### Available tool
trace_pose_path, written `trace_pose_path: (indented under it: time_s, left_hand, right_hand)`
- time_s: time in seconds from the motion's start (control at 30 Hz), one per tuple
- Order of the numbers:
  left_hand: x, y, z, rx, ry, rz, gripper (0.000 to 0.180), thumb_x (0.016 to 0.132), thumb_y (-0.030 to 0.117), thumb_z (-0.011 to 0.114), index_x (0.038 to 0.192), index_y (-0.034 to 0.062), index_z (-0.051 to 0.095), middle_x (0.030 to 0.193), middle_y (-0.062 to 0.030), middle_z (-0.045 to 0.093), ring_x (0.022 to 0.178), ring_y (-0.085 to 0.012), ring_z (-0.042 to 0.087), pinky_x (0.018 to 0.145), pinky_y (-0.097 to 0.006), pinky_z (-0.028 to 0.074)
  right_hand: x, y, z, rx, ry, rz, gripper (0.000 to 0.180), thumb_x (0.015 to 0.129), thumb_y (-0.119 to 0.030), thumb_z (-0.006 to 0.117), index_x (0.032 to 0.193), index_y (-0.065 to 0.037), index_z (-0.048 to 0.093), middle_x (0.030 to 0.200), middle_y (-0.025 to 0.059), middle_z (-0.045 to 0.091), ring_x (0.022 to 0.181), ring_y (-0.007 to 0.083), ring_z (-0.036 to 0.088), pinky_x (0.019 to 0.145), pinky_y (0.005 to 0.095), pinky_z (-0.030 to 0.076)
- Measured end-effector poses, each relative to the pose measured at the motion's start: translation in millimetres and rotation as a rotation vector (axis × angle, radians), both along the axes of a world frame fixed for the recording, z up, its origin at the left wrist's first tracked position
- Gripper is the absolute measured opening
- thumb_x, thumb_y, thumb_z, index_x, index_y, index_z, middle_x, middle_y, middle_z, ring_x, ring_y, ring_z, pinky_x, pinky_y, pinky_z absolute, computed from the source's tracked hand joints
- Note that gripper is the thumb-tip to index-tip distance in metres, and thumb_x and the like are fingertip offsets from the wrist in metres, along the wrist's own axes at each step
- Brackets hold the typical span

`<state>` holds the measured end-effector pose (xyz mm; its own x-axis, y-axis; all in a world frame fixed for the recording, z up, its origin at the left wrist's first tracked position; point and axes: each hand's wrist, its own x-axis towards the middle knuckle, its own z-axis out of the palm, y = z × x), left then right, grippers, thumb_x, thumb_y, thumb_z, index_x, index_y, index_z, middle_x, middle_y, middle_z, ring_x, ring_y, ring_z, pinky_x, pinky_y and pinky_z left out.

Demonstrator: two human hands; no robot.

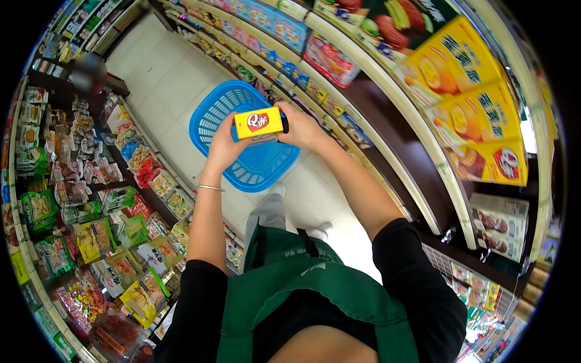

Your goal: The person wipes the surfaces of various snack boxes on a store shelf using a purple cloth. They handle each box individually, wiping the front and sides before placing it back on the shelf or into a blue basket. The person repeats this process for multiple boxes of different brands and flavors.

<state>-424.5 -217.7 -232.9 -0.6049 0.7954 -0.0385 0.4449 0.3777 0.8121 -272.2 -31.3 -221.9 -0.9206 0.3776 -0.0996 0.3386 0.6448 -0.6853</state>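
Between my two hands I hold a small yellow box (259, 123) with a red emblem on its face. My left hand (226, 144) grips its left end, fingers closed around the edge. At the other end, my right hand (301, 126) is closed on the box, with a dark object (284, 125) partly showing beside the fingers; I cannot make out what that is. Below the box, on the floor, stands a blue plastic basket (203, 118) with slotted sides. The part of the basket beneath my hands is hidden.
Shelves on the right carry large yellow boxes (451, 63), a red package (330, 59) and a clear-wrapped pack (499, 225). A low rack on the left holds many bagged snacks (115, 266). Pale floor tiles (154, 63) run along the aisle between them.
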Motion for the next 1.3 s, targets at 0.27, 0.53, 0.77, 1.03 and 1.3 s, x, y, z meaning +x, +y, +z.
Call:
trace_pose_path:
  time_s: [0.27, 0.53, 0.77, 1.03, 1.3]
  left_hand:
    - [-56, -13, -142, -0.164, 0.106, 0.239, 0.071, 0.074, 0.008, 0.081, 0.134, -0.0033, 0.044, 0.125, -0.0232, 0.058, 0.111, -0.0365, 0.062, 0.092, -0.039, 0.052]
    - [-80, -17, -211, -0.184, 0.036, 0.438, 0.071, 0.072, 0.001, 0.078, 0.132, -0.0057, 0.042, 0.124, -0.0245, 0.056, 0.113, -0.0411, 0.057, 0.097, -0.042, 0.048]
    - [-92, -18, -211, -0.195, 0.081, 0.451, 0.082, 0.072, 0.006, 0.080, 0.139, -0.0069, 0.036, 0.130, -0.0269, 0.050, 0.119, -0.0415, 0.053, 0.099, -0.042, 0.047]
    - [-80, -23, -187, -0.326, 0.266, 0.329, 0.099, 0.066, 0.013, 0.086, 0.147, 0.0011, 0.031, 0.145, -0.0279, 0.039, 0.133, -0.0450, 0.039, 0.113, -0.049, 0.032]
    - [-53, -18, -158, -0.399, 0.292, 0.331, 0.103, 0.064, 0.025, 0.089, 0.148, 0.0051, 0.034, 0.148, -0.0277, 0.036, 0.137, -0.0467, 0.033, 0.115, -0.053, 0.025]
  right_hand:
    - [-111, -17, -134, 0.137, -0.208, 0.071, 0.073, 0.072, -0.018, 0.077, 0.136, -0.019, 0.041, 0.116, 0.0113, 0.060, 0.102, 0.0324, 0.065, 0.078, 0.0427, 0.056]
    - [-174, -37, -212, 0.167, -0.332, 0.083, 0.065, 0.085, -0.011, 0.062, 0.143, -0.023, 0.037, 0.120, 0.0122, 0.060, 0.099, 0.0326, 0.066, 0.077, 0.0436, 0.056]
    - [-189, -44, -222, 0.172, -0.407, 0.047, 0.091, 0.082, -0.015, 0.070, 0.155, -0.030, 0.017, 0.126, 0.0142, 0.056, 0.097, 0.0329, 0.067, 0.078, 0.0425, 0.056]
    - [-177, -44, -189, 0.157, -0.414, 0.107, 0.082, 0.088, -0.006, 0.054, 0.156, -0.031, 0.016, 0.134, 0.0166, 0.049, 0.102, 0.0349, 0.065, 0.081, 0.0433, 0.056]
    - [-150, -43, -143, 0.180, -0.407, 0.119, 0.093, 0.081, -0.010, 0.069, 0.156, -0.027, 0.017, 0.135, 0.0148, 0.048, 0.104, 0.0335, 0.065, 0.081, 0.0421, 0.056]
